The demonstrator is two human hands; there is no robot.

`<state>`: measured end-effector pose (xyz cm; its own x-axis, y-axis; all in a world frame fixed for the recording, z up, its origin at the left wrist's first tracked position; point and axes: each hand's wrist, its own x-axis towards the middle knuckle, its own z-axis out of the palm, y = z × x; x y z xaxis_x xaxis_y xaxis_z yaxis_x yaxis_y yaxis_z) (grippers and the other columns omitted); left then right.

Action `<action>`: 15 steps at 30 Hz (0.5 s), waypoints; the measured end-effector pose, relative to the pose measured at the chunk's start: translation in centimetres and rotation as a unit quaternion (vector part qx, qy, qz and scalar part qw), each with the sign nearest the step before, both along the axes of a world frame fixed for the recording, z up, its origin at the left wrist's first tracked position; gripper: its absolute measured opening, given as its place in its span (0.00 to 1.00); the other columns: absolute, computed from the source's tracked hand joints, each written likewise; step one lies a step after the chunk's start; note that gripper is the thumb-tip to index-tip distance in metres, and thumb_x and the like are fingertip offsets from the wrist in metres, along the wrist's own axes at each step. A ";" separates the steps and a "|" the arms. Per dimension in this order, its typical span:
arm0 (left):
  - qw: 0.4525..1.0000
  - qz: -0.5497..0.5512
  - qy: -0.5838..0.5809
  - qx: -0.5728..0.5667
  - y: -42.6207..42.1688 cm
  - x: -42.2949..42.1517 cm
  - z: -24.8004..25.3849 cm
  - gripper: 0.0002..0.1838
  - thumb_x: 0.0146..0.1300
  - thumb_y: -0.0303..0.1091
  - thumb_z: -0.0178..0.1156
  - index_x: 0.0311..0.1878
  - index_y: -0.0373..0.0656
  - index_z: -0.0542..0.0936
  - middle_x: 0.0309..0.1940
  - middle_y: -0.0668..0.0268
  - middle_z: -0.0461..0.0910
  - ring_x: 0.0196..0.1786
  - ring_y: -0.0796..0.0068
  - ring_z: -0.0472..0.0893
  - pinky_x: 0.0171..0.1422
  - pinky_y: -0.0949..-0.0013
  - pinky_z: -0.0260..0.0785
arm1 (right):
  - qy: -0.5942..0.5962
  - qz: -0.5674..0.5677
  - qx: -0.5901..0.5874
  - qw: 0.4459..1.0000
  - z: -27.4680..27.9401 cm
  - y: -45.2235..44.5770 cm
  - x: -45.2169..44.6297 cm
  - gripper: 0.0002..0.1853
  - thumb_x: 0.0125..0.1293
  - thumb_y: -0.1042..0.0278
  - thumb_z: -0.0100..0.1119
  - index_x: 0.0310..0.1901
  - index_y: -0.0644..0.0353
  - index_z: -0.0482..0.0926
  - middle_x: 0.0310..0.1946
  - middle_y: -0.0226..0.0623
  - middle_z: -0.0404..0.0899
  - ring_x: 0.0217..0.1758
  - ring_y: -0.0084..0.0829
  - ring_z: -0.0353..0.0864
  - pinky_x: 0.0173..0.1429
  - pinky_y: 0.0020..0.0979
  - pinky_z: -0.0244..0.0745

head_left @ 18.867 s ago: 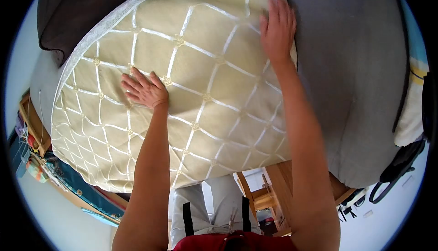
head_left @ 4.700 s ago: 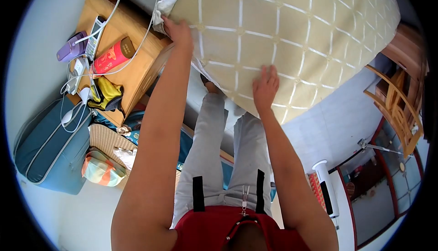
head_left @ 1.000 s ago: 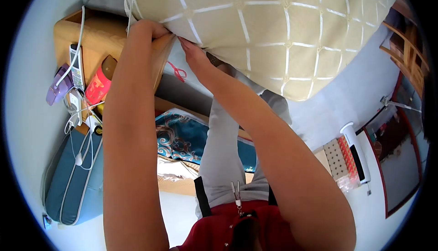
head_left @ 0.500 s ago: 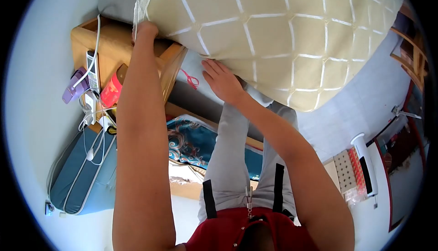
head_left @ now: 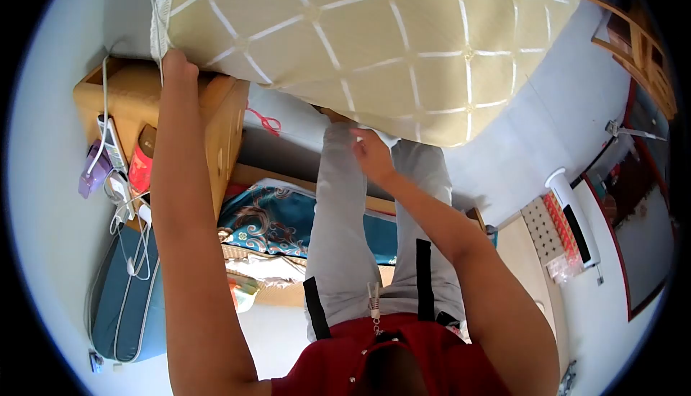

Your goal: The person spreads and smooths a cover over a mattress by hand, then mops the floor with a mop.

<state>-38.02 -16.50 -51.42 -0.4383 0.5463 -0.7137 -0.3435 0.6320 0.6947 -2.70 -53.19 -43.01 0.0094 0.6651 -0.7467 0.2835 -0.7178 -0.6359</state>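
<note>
A cream, white-latticed cover [head_left: 417,43] lies over the bed [head_left: 295,120].

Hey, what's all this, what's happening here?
A person in a red top is handling a beige, white-latticed cover. The left hand is at its lace-trimmed corner, by a wooden cabinet; whether it grips the cloth is hidden from view. The right hand is half curled, just below the cover in the picture, in front of the grey trousers.

Wooden nightstand [head_left: 224,126] beside a pale wall [head_left: 57,144]
</note>
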 end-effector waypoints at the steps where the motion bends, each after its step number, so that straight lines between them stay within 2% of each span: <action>1: 1.000 -0.005 -0.004 0.011 -0.4 0.9 0.2 0.24 0.71 0.39 0.44 0.66 0.41 0.71 0.65 0.54 0.72 0.63 0.57 0.76 0.64 0.50 0.72 | 0.058 -0.159 -0.111 0.979 -2.0 -3.1 0.5 0.25 0.62 0.71 0.60 0.63 0.57 0.72 0.51 0.37 0.78 0.52 0.34 0.80 0.52 0.38 0.77; 2: 1.000 -0.009 0.002 0.020 -0.5 1.3 0.0 0.24 0.71 0.39 0.44 0.66 0.41 0.72 0.65 0.54 0.73 0.63 0.57 0.76 0.64 0.51 0.72 | 0.113 -0.313 -0.216 0.918 -1.4 -3.3 1.3 0.26 0.62 0.72 0.61 0.63 0.57 0.71 0.49 0.36 0.79 0.49 0.33 0.81 0.48 0.37 0.78; 3: 0.999 -0.016 0.016 0.023 -0.6 1.5 0.1 0.24 0.71 0.40 0.44 0.65 0.41 0.72 0.64 0.55 0.73 0.63 0.57 0.76 0.63 0.51 0.72 | 0.145 -0.428 -0.287 0.844 -0.7 -3.5 2.9 0.26 0.65 0.72 0.61 0.65 0.58 0.68 0.48 0.35 0.78 0.51 0.30 0.79 0.52 0.32 0.78; 5: 0.997 -0.035 0.066 0.020 -0.2 1.2 -0.3 0.24 0.70 0.40 0.45 0.65 0.41 0.73 0.63 0.55 0.74 0.62 0.58 0.77 0.63 0.51 0.72 | 0.177 -0.588 -0.250 0.749 -0.8 -4.2 4.1 0.25 0.65 0.74 0.62 0.63 0.56 0.69 0.48 0.34 0.79 0.53 0.31 0.79 0.57 0.34 0.77; 7: 0.980 -0.084 0.179 -0.022 0.3 0.1 -0.6 0.24 0.70 0.41 0.46 0.64 0.41 0.74 0.62 0.56 0.75 0.62 0.58 0.77 0.62 0.52 0.73 | 0.240 -0.582 -0.237 0.740 -1.5 -4.4 5.7 0.21 0.65 0.75 0.62 0.59 0.55 0.71 0.48 0.34 0.79 0.54 0.31 0.79 0.61 0.36 0.76; 9: 0.926 -0.172 0.314 -0.115 0.7 -1.4 -1.0 0.23 0.69 0.41 0.47 0.63 0.41 0.75 0.62 0.56 0.76 0.61 0.59 0.78 0.61 0.52 0.73 | 0.289 -0.584 -0.235 0.721 -2.8 -4.8 5.9 0.19 0.65 0.76 0.62 0.56 0.53 0.72 0.48 0.33 0.79 0.54 0.32 0.78 0.63 0.37 0.75; 12: 0.767 -0.338 0.467 -0.282 1.5 -3.3 -1.2 0.23 0.69 0.42 0.48 0.61 0.41 0.77 0.60 0.57 0.77 0.60 0.59 0.79 0.60 0.53 0.73 | 0.324 -0.617 -0.219 0.683 -5.5 -4.7 5.4 0.15 0.66 0.76 0.61 0.53 0.53 0.74 0.48 0.33 0.80 0.55 0.32 0.78 0.64 0.38 0.75; 15: 0.648 -0.423 0.517 -0.366 1.7 -4.3 -1.0 0.23 0.68 0.43 0.49 0.60 0.41 0.78 0.59 0.58 0.78 0.59 0.60 0.80 0.60 0.53 0.74 | 0.327 -0.666 -0.188 0.644 -6.7 -4.0 3.8 0.12 0.67 0.75 0.60 0.51 0.55 0.76 0.47 0.33 0.81 0.54 0.32 0.78 0.65 0.38 0.75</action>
<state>-42.32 -14.77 -52.38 -0.6535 0.5845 -0.4809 0.7510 0.5799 -0.3157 1.07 -57.22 -49.71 -0.0131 0.1645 -0.9863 -0.9824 -0.1860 -0.0180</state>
